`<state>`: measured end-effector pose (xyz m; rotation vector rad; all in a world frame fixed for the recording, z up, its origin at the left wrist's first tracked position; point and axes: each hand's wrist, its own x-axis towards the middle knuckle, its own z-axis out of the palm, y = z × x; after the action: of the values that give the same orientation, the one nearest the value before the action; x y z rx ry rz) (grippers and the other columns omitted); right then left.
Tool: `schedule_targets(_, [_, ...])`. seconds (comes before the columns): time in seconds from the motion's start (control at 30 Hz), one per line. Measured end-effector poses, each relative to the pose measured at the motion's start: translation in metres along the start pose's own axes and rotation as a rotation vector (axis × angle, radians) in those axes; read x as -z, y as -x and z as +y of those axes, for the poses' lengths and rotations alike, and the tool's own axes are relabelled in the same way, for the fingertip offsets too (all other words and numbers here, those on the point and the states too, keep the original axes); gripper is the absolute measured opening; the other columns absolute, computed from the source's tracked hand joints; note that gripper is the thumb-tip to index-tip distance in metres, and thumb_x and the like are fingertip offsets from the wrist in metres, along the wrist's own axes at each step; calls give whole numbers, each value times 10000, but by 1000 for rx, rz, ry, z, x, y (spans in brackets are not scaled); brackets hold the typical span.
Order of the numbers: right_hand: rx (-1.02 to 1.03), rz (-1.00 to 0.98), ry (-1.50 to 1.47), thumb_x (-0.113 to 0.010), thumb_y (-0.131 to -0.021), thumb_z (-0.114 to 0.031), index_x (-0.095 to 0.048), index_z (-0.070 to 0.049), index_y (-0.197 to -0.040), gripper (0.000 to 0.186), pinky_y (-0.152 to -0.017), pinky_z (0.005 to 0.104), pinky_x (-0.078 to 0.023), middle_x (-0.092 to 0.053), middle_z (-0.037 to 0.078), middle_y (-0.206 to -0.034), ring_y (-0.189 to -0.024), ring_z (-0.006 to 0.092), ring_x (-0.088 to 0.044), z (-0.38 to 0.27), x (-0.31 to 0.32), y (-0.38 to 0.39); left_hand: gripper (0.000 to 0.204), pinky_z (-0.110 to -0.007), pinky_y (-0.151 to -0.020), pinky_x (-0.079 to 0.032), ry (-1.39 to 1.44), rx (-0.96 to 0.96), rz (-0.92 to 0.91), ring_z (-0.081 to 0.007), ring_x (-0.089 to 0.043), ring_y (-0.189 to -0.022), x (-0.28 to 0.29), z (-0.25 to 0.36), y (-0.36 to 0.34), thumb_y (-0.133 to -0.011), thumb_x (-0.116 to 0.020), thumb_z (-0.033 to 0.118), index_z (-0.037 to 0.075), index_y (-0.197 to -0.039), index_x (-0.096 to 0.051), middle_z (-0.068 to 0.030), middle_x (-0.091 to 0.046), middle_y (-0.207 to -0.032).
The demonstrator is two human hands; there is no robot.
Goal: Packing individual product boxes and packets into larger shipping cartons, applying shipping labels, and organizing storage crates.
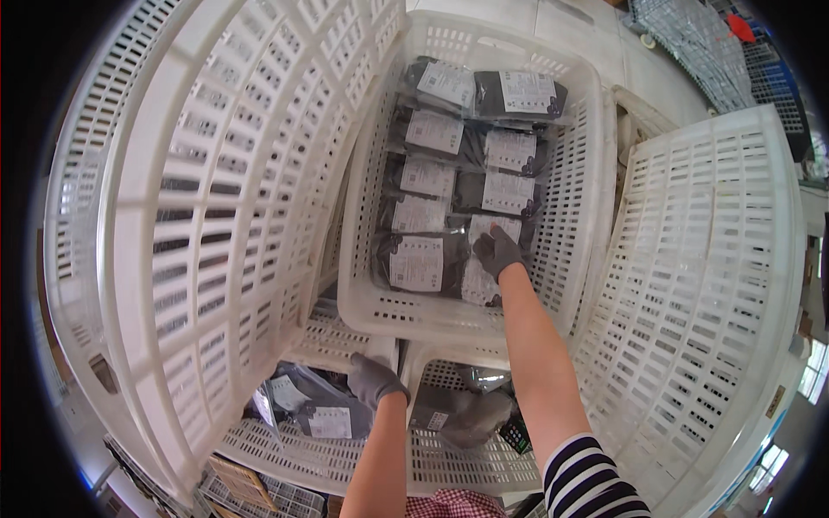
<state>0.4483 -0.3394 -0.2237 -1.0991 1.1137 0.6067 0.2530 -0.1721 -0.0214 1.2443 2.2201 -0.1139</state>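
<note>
My right hand [498,250], in a grey glove, is over the near right part of a large white plastic basket [423,321]. Its fingers are bent together against a clear-bagged package [494,228] with a white label; the grip underneath is partly hidden. Dark labelled packages [416,263] lie in two columns in this basket. My left hand [373,382], also grey-gloved, is at the edge of a lower left basket [298,440], fingers loosely extended. Beside it lies a grey bagged package [331,421] with a white label. I see nothing held in that hand.
Tall white slatted crates [216,216] rise on the left, and another white crate [691,285] leans at the right. A lower middle basket [466,466] holds a dark package and crumpled clear plastic [477,419]. Wire baskets [691,43] stand at the far right.
</note>
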Motion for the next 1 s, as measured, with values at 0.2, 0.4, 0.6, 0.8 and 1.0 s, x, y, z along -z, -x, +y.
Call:
schedule_targets(0.2, [563,92,168,-609,-894,-322,-574,-56,-982,282,-621,328,-481,-557,64,-764,-669,197,-542,-31,-38,-68,660,-478,-826,-454,47,9,-39,-430,-604,-944,-21,-13,1,-863,-407,455,-152,-1062,-573,-324,-605,-1048])
schedule_targets(0.4, [365,-5,161,-602,-898,-362,-537,-67,-879,302,-565,336,-425,-506,52,-628,-614,186,-513,-93,-45,-120,636,-458,-801,-460,91,47,-9,-401,-612,-903,-16,-8,4,-852,-428,436,-142,-1072,-575,-297,-618,-1018])
schedule_targets(0.6, [876,49,1226,-566,-927,-300,-555,-54,-1042,272,-714,333,-496,-579,75,-826,-796,220,-580,-66,-59,-124,602,-450,-780,-454,127,21,101,-391,-607,-873,-19,-17,-16,-843,-439,413,-130,-1048,-597,-288,-625,-1001])
schedule_targets(0.8, [-135,-155,-181,-560,-937,-265,-511,-72,-1188,320,-792,368,-509,-594,99,-1014,-987,267,-577,-13,-140,-113,579,-442,-789,-445,188,-42,145,-388,-606,-883,-4,-15,-40,-837,-436,410,-102,-1028,-629,-279,-637,-963])
schedule_targets(1.0, [252,-136,-249,-547,-945,-341,-541,-98,-1164,327,-813,349,-510,-566,95,-1149,-1006,237,-564,-42,-86,-212,548,-418,-773,-452,257,-26,-51,-355,-612,-873,-33,-33,-18,-836,-442,390,-74,-1053,-638,-268,-639,-963])
